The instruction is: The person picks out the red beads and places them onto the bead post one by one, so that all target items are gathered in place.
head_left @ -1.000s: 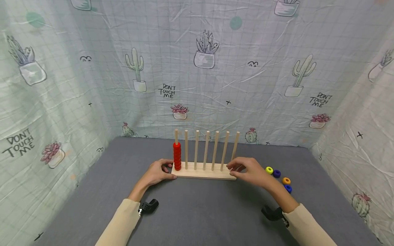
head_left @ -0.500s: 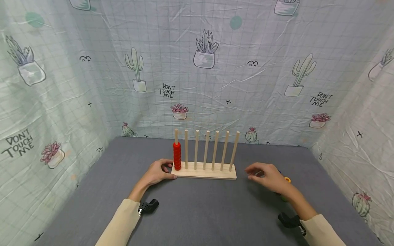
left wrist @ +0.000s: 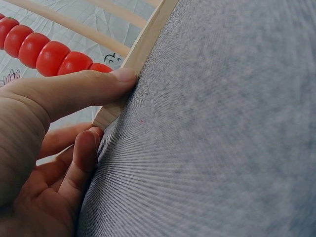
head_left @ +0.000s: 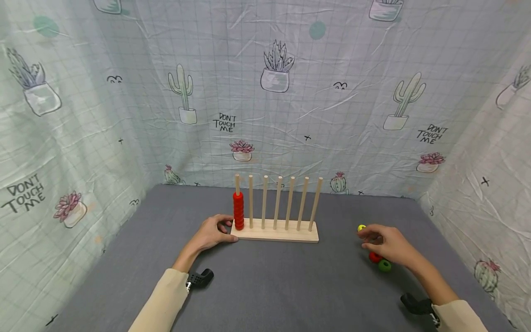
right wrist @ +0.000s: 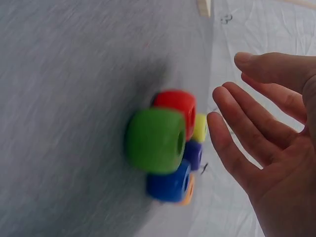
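Note:
At the left end of a wooden peg rack [head_left: 275,235] my left hand [head_left: 209,234] grips the base, the thumb on its front edge and the fingers round the end. Red beads [head_left: 238,212] are stacked on the leftmost peg; the other pegs are bare. My right hand [head_left: 387,244] hovers over loose beads at the right, fingers slightly bent and holding nothing. Under it a red bead [head_left: 375,257], a green bead [head_left: 384,266] and a yellow bead [head_left: 361,228] show. The right wrist view also has a blue bead [right wrist: 168,186], a purple bead [right wrist: 193,155] and an orange bead [right wrist: 189,190].
A grey cloth [head_left: 274,286] covers the table. Patterned curtain [head_left: 286,115] hangs behind it and along both sides. Black wrist cameras sit at both cuffs, the left camera [head_left: 201,278] and the right camera [head_left: 415,304].
My right hand has moved from the rack's right end rightward to above the loose beads. The left hand and the rack have stayed in place.

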The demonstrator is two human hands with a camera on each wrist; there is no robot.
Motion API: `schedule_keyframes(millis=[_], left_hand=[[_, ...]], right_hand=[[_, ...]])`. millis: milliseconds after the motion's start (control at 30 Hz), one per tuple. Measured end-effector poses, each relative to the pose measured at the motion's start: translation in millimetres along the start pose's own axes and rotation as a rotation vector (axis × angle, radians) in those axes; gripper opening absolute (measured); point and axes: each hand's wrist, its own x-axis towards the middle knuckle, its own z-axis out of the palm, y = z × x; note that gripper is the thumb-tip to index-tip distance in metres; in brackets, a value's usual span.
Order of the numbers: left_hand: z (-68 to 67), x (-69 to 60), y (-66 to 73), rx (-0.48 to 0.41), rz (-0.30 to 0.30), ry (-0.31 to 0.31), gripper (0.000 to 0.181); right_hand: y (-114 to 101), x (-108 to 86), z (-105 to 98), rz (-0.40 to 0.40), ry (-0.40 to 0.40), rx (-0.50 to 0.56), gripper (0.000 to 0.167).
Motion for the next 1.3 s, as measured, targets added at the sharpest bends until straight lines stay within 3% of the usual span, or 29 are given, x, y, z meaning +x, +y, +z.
schedule_keyframes(millis=[233, 433, 667, 967, 1167, 1300], left_hand=[[-0.8, -1.4, 3.4, -0.005, -0.005, 0.009, 0.067], [0.3, -2.2, 3.2, -0.005, -0.008, 0.014, 0.05], [-0.6, -3.0, 3.5, -0.003, 0.027, 0.013, 0.036], [-0.9, -2.3, -0.4, -0.008, 0.041, 0.011, 0.033], [-0.5, -2.3, -1.1, -0.011, 0.044, 0.009, 0.033], [-0.3, -2.0, -1.1, -0.009, 0.041, 0.007, 0.032]], right_hand=[[11, -11.0, -1, 0.013, -0.007, 0.014, 0.026], [13, -14.6, -7, 0.041, -0.009, -0.012, 0.026], [13, -13.6, -13, 0.03, -0.068, -0.082, 0.027], [17, -13.4, -13, -0.006, -0.129, -0.136, 0.03], [18, -11.9, -14, 0.039, -0.208, -0.111, 0.032], [18, -12.0, -13, 0.046, -0.217, -0.108, 0.031]])
